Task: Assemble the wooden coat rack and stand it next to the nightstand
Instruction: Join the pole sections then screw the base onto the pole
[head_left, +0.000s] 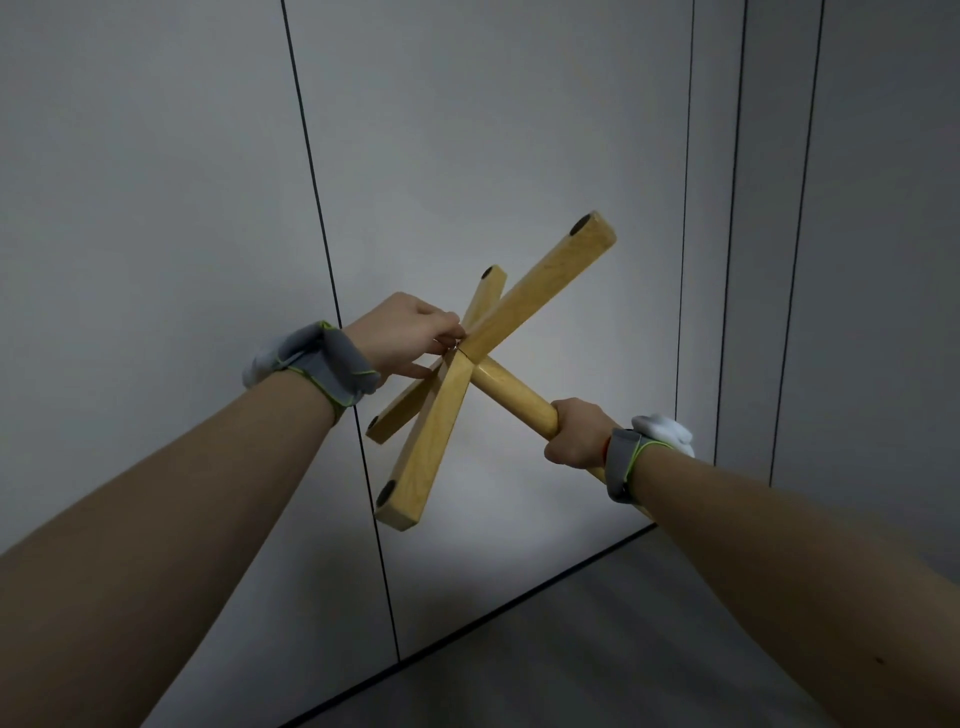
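Note:
I hold the coat rack's base up in the air, underside toward me. Its wooden cross base (540, 291) has several flat legs with dark round pads at their ends. A round wooden pole (514, 397) runs from the centre of the cross down to the right. My right hand (576, 434) is wrapped around that pole. My left hand (402, 332) pinches a small metal piece (456, 344) at the hub of the cross; whether it is a screw or a tool I cannot tell. The pole's lower part is hidden behind my right forearm.
Grey wall panels (519, 130) with dark vertical seams fill the background, close behind the cross base. A grey floor (597, 649) meets the wall along a dark line at the lower right. Both wrists wear grey bands.

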